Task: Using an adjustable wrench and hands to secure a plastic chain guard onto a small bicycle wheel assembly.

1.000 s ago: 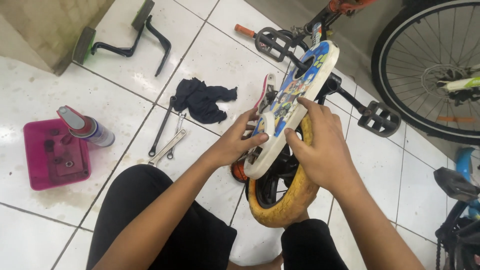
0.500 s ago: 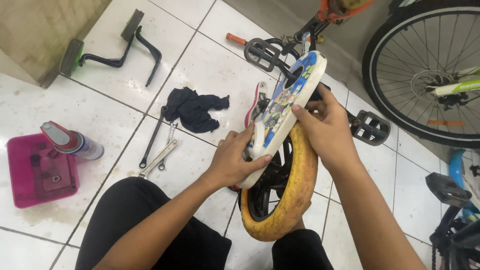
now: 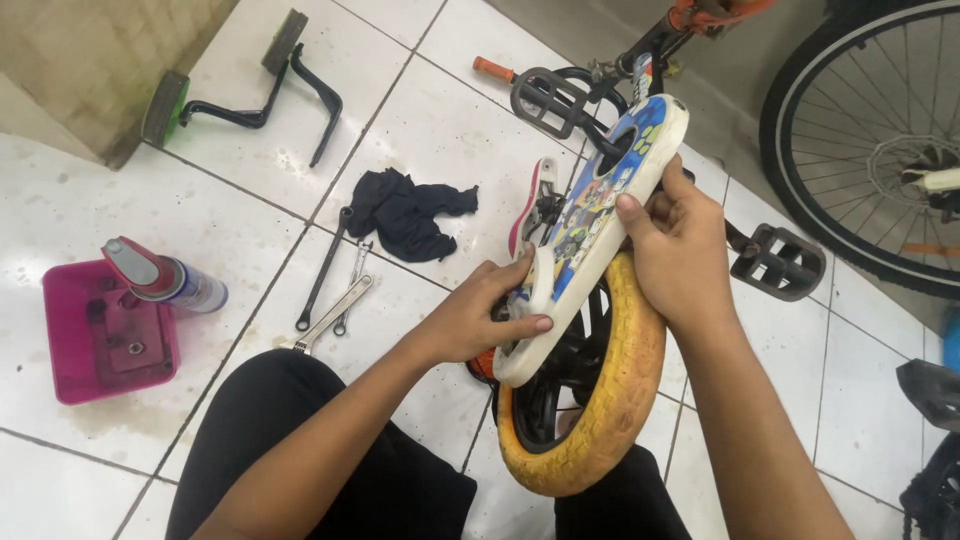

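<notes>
1. Pink tray (image 3: 100,340), spray can (image 3: 165,280) lying on its edge; wrenches (image 3: 335,290) on the tile to its right.
2. My left hand (image 3: 470,320): clamped on the chain guard's (image 3: 590,230) lower end.
3. Chain guard: tilted above the yellow tyre (image 3: 610,400), between both hands.
4. My right hand (image 3: 685,250): gripping its upper edge.
5. Risk, as I judge it: the guard twists, pinching fingers against the tyre.

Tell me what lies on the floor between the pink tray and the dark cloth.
In the head view, a spray can leans on the pink tray, and wrenches lie on the tiles just left of the dark cloth.
</notes>
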